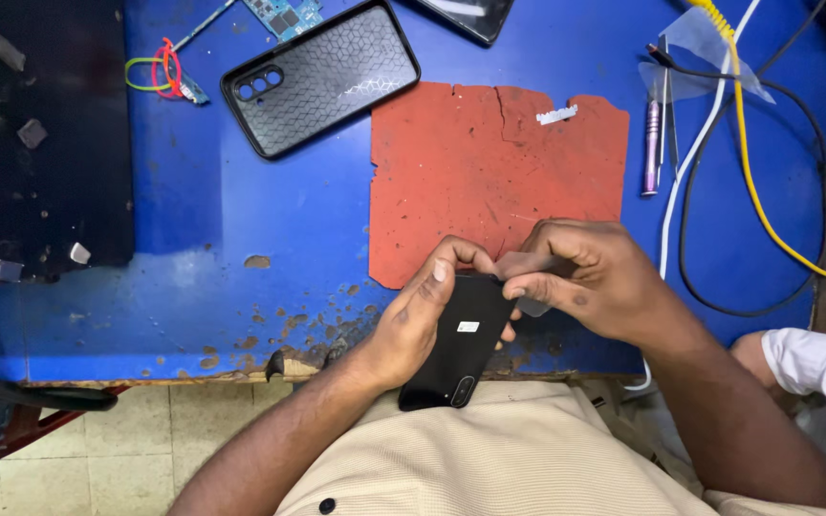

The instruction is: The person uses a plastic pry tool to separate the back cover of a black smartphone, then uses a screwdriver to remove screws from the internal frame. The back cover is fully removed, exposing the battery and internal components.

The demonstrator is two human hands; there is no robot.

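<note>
My left hand (411, 320) grips a black smartphone (458, 344) from its left side, back face up, with the camera end pointing toward my lap. The thumb rests on the phone's upper edge. My right hand (580, 275) pinches a thin clear film (532, 306) at the phone's top right corner. Both hands meet over the near edge of the blue worktable (222, 239), just below a worn red mat (489, 172).
A black phone case (322, 75) lies camera cutouts up at the back centre. A circuit board (284, 13) and coloured rubber bands (157, 74) lie near it. A black slab (54, 134) sits left. Tweezers and a metal tool (654, 143), plus yellow, white and black cables (748, 172), lie right.
</note>
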